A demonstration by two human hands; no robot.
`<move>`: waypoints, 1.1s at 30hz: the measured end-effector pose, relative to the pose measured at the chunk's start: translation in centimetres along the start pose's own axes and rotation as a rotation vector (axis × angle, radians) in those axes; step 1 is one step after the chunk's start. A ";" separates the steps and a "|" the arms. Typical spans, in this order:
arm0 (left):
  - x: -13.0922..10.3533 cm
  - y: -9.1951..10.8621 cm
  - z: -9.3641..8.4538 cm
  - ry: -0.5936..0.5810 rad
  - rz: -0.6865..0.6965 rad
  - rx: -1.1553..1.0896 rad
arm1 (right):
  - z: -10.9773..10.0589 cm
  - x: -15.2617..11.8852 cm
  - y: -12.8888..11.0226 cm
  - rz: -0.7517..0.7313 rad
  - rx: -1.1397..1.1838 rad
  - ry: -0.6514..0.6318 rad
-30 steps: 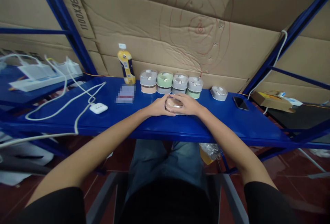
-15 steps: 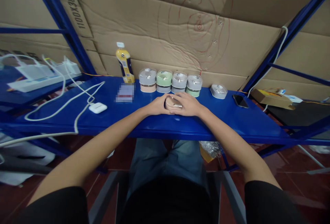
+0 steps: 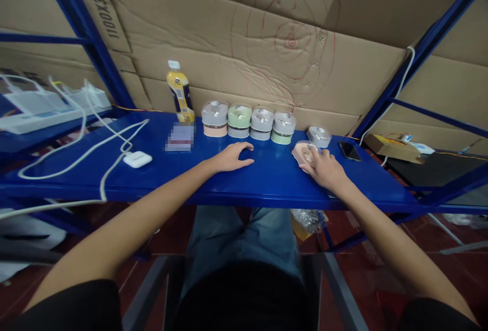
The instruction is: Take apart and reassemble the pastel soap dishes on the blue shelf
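Note:
My right hand (image 3: 325, 169) grips a small pink lidded box (image 3: 299, 152) at the right of the blue table, its fingers over the box's top and near side. Just behind that box is a single grey lidded box (image 3: 319, 137). My left hand (image 3: 231, 158) hovers at the middle of the table with thumb and fingers apart, holding nothing. Beyond it stands a row of stacked lidded boxes in two layers: grey over pink (image 3: 214, 117), green over grey (image 3: 239, 120), grey over grey (image 3: 261, 122), and grey over green (image 3: 283, 127).
A yellow drink bottle (image 3: 180, 92) stands by the cardboard back wall, with a blurred-out packet (image 3: 180, 137) in front. Left lie a white earphone case (image 3: 138, 159) and a looping white cable (image 3: 102, 186). A phone (image 3: 349, 150) lies right, near an open carton (image 3: 394, 149).
Both hands were together around the pink box at the middle. My right hand has carried it rightwards to the grey box, and my left hand has let go of it.

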State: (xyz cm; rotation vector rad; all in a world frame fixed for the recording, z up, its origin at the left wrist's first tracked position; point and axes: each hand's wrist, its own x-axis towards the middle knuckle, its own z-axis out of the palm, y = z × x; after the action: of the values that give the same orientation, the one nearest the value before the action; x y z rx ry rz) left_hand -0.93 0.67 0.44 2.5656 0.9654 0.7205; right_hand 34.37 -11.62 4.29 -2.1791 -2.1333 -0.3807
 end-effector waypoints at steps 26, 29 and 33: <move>-0.1 0.0 0.0 -0.001 -0.009 0.001 | 0.3 17.2 -9.9 0.320 0.345 0.324; -0.2 0.1 -0.1 -0.004 -0.007 -0.021 | 0.1 17.1 -8.6 0.348 0.410 0.352; -0.2 -0.1 -0.2 0.060 -0.031 -0.184 | -1.7 15.3 -5.6 0.310 0.573 0.483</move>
State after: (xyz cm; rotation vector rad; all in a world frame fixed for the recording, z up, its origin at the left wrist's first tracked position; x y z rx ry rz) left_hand -1.21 0.57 0.48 2.3777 0.9098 0.8407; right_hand 28.67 3.17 8.63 -1.8052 -1.4026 -0.2062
